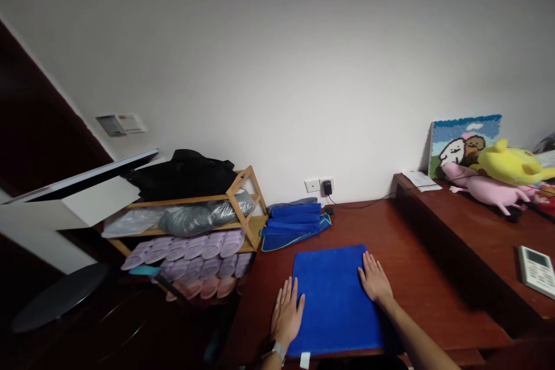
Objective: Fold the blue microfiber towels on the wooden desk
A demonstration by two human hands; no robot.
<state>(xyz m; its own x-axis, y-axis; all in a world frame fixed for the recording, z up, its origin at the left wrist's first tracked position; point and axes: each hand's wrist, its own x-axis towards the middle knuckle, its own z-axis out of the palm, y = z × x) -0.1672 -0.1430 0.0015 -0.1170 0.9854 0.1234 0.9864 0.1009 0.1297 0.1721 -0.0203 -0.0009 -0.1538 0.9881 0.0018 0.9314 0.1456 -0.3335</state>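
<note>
A blue cloth (333, 300) lies spread out flat on the reddish-brown table (416, 277), a small white tag (304, 360) showing at its near edge. On the cloth's left edge rests my left hand (287, 309), palm down with the fingers stretched out; a watch is on that wrist. My right hand (375, 278) lies flat at the upper right edge of the cloth, fingers extended. Neither hand grips anything. Behind the cloth, at the table's far left corner, sits a pile of folded blue cloths (295, 222) with green edging on one.
Left of the table stands a wooden rack (249, 208) with several purple and pink slippers (208, 245) and a black bag (186, 176). A raised surface on the right holds plush toys (489, 185) and a white remote (537, 270). A black plug (326, 187) sits in the wall.
</note>
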